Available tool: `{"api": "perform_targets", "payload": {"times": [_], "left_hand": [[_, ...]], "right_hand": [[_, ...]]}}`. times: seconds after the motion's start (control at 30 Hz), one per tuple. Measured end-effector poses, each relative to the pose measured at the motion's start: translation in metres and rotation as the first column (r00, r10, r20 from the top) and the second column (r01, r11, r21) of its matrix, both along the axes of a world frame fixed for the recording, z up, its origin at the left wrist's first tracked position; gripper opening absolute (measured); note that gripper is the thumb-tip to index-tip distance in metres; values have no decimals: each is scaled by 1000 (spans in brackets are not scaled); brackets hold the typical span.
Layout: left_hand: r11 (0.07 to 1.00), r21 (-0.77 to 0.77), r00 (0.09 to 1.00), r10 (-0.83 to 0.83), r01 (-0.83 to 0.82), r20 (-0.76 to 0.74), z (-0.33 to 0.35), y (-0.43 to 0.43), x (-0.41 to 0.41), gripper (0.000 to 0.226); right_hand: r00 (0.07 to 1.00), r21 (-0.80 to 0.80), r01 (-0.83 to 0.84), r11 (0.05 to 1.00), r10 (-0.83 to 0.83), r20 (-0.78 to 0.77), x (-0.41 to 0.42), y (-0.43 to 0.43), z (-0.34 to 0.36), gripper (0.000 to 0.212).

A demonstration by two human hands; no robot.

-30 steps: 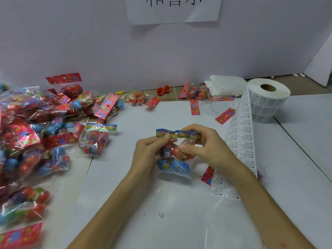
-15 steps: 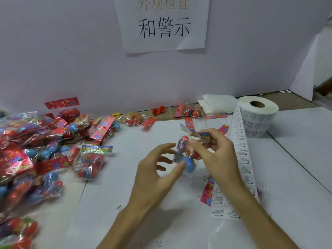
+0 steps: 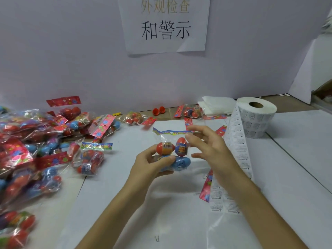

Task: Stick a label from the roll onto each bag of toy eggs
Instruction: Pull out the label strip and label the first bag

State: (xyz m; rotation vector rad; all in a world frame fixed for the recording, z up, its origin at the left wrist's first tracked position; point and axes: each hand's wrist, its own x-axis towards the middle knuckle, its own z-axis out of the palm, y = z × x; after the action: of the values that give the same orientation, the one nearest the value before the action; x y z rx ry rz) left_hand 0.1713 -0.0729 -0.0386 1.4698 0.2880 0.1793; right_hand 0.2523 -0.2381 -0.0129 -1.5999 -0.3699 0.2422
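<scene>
Centrally: L hand [image 3: 152, 166] is gripping the bag [image 3: 180, 149] from its left side, thumb and fingers curling round the lower eggs. The bag is being held upright just above the sheet [image 3: 170, 212], w/ blue header uppermost and two red eggs over blue ones. R hand [image 3: 213, 151] is hovering just right of the bag, fingers spread apart and nearly straight. Its index tip is lying at the header's right end; contact cannot be told. Roll [image 3: 256, 114] is standing at mid-right of frame, its strip [image 3: 237, 155] trailing down behind the R hand and wrist toward lower centre-right. Pile [image 3: 27, 141] of bags is filling the left edge. A spare bag [image 3: 89, 159] is lying apart, between pile and L hand. Red card [image 3: 205, 189] is lying against the strip's left edge. Sign [image 3: 165, 24] is hanging on the wall, top centre. Whether the held bag is bearing a label cannot be told.
</scene>
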Motion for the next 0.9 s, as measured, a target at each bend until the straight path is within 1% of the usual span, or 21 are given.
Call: {"api": "perform_targets", "payload": {"times": [0.07, 0.17, 0.37, 0.47, 0.53, 0.57, 0.6, 0.67, 0.7, 0.73, 0.77, 0.8, 0.83, 0.87, 0.9], "left_hand": [[999, 21, 1000, -31, 31, -1, 0, -3, -1, 22], [997, 62, 999, -51, 52, -16, 2, -3, -1, 24], [987, 135, 996, -77, 81, -35, 2, -4, -2, 29], [985, 155, 997, -74, 75, -15, -2, -4, -1, 28], [985, 169, 999, -36, 35, 2, -4, -3, 1, 28], [984, 176, 1000, -4, 1, 16, -5, -3, 1, 29], [978, 206, 999, 32, -38, 30, -6, -1, 2, 31], [938, 327, 993, 110, -118, 43, -9, 2, 3, 36], [911, 383, 988, 148, -154, 46, -10, 4, 3, 37], [886, 425, 982, 183, -187, 51, -11, 7, 3, 38], [863, 456, 975, 216, -218, 58, -13, 9, 3, 40], [839, 483, 966, 250, -250, 66, -14, 11, 4, 41], [813, 512, 958, 278, -276, 75, -14, 12, 4, 43], [787, 545, 952, 297, -289, 76, -15, 13, 5, 46], [760, 583, 949, 307, -287, 67, -15, 14, 5, 52]], "right_hand": [[999, -18, -33, 999, 33, -1, 0, 1, -1, 16], [999, 3, -17, 1000, 17, 29, 1, -2, -2, 5], [992, 4, -31, 1000, 30, 123, 2, -5, -2, 13], [988, -39, -25, 999, 31, 150, 3, -5, -3, 18], [979, -144, 33, 989, -3, 203, 5, -5, -5, 13], [967, -202, 96, 975, -43, 250, 8, -7, -6, 8], [943, -235, 191, 953, -112, 314, 11, -9, -5, 4], [839, -189, 419, 888, -299, 455, 19, -21, 1, 4], [772, -150, 516, 843, -381, 509, 23, -30, 4, 8], [715, -145, 594, 792, -437, 545, 27, -39, 6, 16], [686, -190, 654, 732, -468, 557, 32, -47, 6, 29], [696, -280, 681, 677, -478, 536, 35, -55, 5, 44], [740, -380, 660, 648, -474, 477, 38, -62, 5, 59], [797, -453, 602, 658, -463, 387, 40, -67, 5, 70], [849, -483, 529, 698, -447, 283, 40, -70, 5, 77]]}}
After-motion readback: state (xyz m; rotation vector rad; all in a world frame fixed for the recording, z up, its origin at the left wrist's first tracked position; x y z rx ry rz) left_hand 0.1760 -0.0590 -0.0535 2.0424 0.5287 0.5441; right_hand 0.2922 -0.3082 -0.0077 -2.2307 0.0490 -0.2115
